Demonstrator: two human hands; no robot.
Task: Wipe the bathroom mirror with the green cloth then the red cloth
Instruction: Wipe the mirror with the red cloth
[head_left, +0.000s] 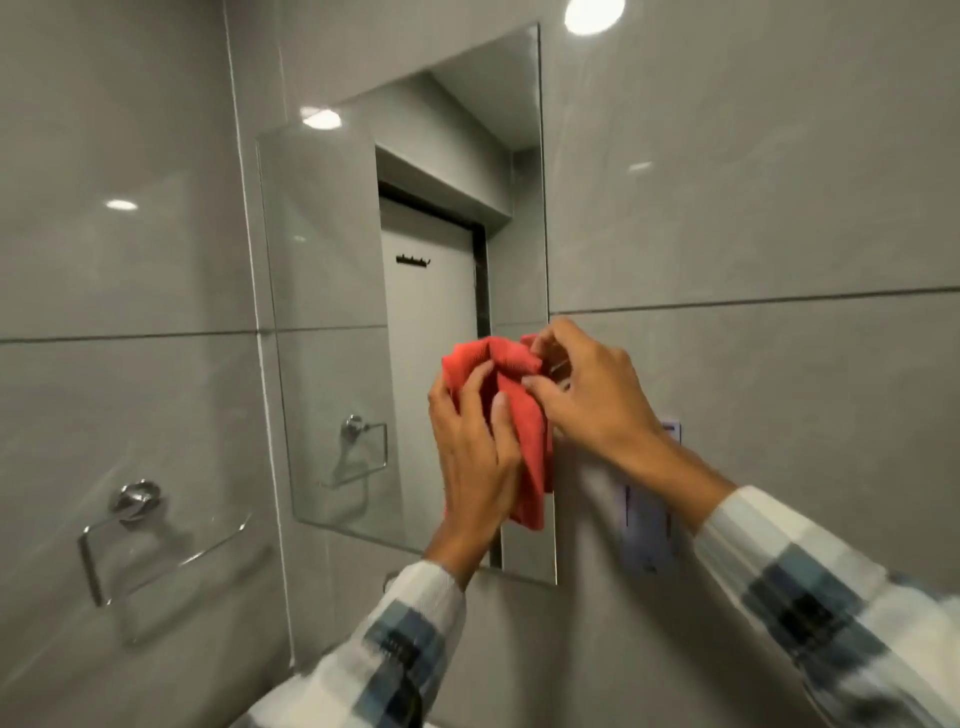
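- A red cloth is bunched between both hands, raised in front of the lower right part of the bathroom mirror.
- The left hand curls around the cloth from the left, fingers closed on its folds.
- The right hand pinches the cloth's upper edge between thumb and fingertips.
- The cloth looks soft and crumpled; the mirror is a frameless rectangle on glossy grey tile.
- A chrome towel ring hangs on the wall at left.
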